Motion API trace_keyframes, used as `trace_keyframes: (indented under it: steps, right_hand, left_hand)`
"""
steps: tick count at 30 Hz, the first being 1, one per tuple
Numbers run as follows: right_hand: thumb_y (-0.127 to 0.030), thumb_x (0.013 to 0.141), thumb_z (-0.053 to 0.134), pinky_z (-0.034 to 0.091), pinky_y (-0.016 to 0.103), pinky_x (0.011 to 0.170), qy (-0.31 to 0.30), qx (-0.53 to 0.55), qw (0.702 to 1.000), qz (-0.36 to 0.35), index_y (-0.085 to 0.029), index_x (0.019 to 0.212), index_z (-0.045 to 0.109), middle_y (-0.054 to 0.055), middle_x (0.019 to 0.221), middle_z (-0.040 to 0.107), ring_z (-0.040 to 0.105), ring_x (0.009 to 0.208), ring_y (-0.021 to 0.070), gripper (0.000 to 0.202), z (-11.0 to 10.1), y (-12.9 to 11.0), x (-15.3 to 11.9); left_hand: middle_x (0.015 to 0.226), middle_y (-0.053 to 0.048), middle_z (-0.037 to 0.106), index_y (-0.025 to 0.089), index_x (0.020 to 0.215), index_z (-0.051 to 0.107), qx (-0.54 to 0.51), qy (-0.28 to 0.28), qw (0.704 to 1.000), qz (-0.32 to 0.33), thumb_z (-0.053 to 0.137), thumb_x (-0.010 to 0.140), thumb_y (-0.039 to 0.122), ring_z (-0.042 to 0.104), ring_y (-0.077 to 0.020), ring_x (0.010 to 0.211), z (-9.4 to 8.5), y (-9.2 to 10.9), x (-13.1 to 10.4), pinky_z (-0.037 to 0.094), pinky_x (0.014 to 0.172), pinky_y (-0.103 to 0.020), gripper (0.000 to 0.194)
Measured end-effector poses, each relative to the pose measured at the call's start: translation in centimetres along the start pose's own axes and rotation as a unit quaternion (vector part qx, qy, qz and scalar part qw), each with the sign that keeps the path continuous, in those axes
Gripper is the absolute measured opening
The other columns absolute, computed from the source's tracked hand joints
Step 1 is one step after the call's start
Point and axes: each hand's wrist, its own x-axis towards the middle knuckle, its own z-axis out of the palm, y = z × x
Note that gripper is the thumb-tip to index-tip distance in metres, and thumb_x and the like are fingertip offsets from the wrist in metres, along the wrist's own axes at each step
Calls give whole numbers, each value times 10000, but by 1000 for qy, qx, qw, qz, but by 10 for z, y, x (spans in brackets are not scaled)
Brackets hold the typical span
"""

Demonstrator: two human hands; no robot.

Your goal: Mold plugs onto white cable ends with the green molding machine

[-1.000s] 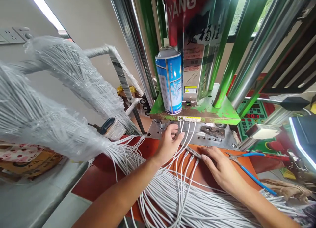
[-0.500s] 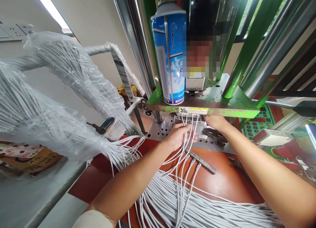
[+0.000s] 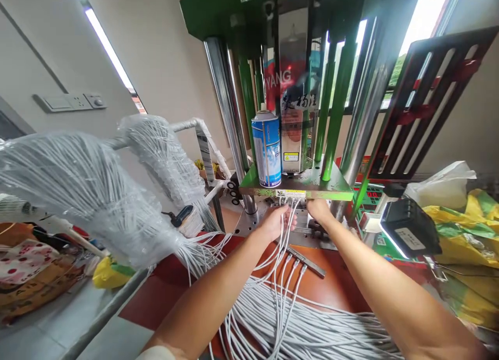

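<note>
My left hand [image 3: 276, 222] is closed round several white cables [image 3: 284, 234] in front of a green press. The upper ends of these cables reach up to the underside of the press's green plate [image 3: 323, 188]. My right hand [image 3: 318, 210] reaches under the front edge of that plate, right of the cables, and its fingers are hidden. On the red-brown table below my hands lies a metal bar [image 3: 314, 267], with several white cable plugs [image 3: 296, 263] lined up along it.
A blue spray can [image 3: 267, 152] stands on the plate. Plastic-wrapped cable bundles [image 3: 86, 178] hang at left. Loose white cables [image 3: 312, 329] cover the table front. At right are a control panel [image 3: 372, 194], a black lamp-like box [image 3: 411, 229] and yellow-green sacks [image 3: 468, 245].
The head view has moved back and up, showing more of the press and the room. Both hands stay at the press, the left with the cables, the right under the plate.
</note>
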Motion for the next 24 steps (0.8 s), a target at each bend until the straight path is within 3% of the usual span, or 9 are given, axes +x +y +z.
trace_keyframes:
  steps: [3,6,10,14,20,24]
  right_hand:
    - [-437,1060,439,531,394,835,17,2,1000,5,-175,1069,597,84,1041,655,629,915,215,306,-7,3,-36]
    - [-445,1054,346,503,374,784,10,-4,1000,-3,-211,984,532,72,933,635,604,842,229,307,-18,2,-83]
    - [-412,1023,371,466,411,810,21,-48,999,14,-226,956,498,99,972,592,576,904,273,235,-28,-6,-130]
    - [-394,1009,375,445,428,776,6,-70,997,45,-232,910,484,111,949,577,565,870,289,219,-37,-3,-146]
    - [-388,914,464,416,482,817,-88,-22,995,40,-229,776,562,108,838,587,540,875,317,232,-48,6,-156]
    - [-550,955,445,435,502,863,-124,54,989,51,-223,785,629,120,870,621,543,936,327,411,-62,-9,-153]
  left_hand:
    - [714,-90,673,90,887,635,-5,-38,999,-18,436,1044,314,595,-120,503,1,-2,-32,410,444,-206,338]
    - [670,-68,644,59,961,664,0,-93,995,-28,557,990,390,419,-56,388,1,-22,-73,215,375,-176,348]
    - [517,71,457,98,925,634,-15,-54,998,0,748,828,521,202,-18,359,4,-61,-121,101,376,-186,449]
    - [491,90,421,121,950,623,21,-45,999,6,724,831,616,178,-31,368,8,-77,-150,99,375,-202,518]
    - [469,67,418,102,907,652,126,-80,987,56,647,905,639,256,-47,400,1,-61,-164,152,406,-202,537]
    - [485,68,403,101,903,655,181,-107,974,85,585,964,614,275,-47,424,-5,-57,-164,185,447,-207,522]
